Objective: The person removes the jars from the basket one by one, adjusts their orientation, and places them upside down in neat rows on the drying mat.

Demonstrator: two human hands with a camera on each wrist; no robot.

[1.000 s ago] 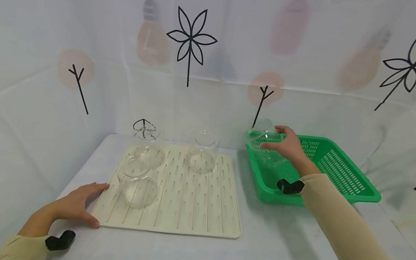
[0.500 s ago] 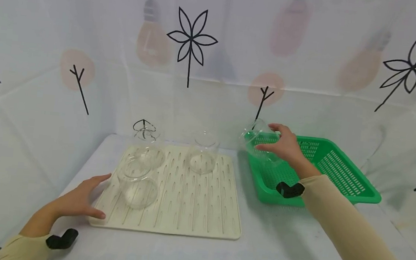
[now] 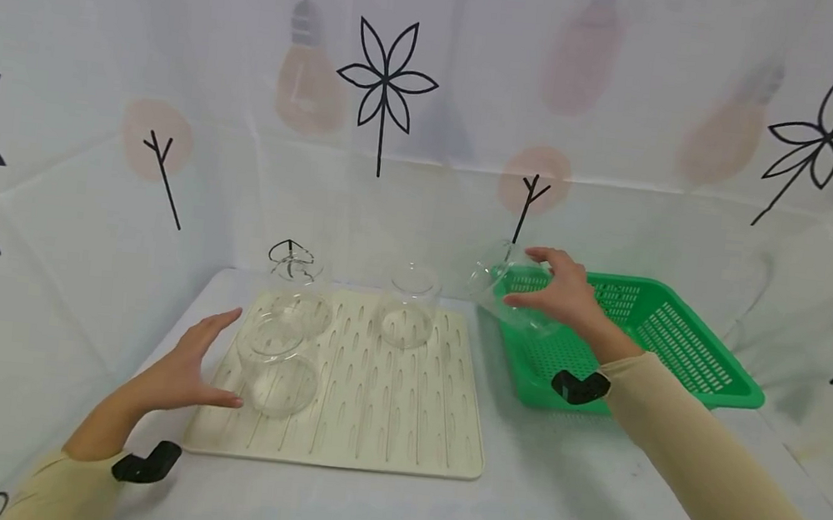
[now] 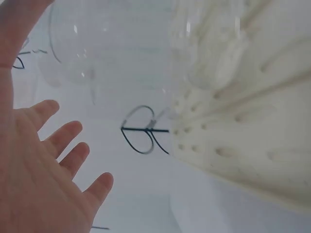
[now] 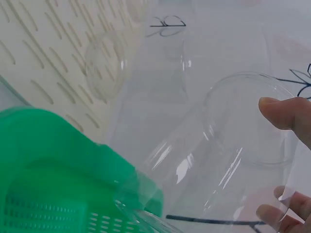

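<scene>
In the head view my right hand (image 3: 567,295) grips a tilted clear cup (image 3: 493,280) between thumb and fingers, over the left end of the green basket (image 3: 694,345). The right wrist view shows this cup (image 5: 194,170) as a wide see-through cylinder. My left hand (image 3: 176,371), thumb and fingers spread, is at the left side of a clear cup (image 3: 277,376) on the cream ridged mat (image 3: 385,433). In the left wrist view the spread fingers (image 4: 68,133) hold nothing. Two more clear cups stand farther back, one at left (image 3: 299,303) and one at centre (image 3: 409,314).
A white table (image 3: 513,504) carries the mat and, to its right, the perforated basket. Patterned white cloth (image 3: 448,87) rises behind and at the sides. A black wrist device (image 3: 580,388) sits on each sleeve.
My left hand has left the mat's left edge and moved up and right, toward the front cup. The right hand has carried its cup slightly left, and the cup tilts more.
</scene>
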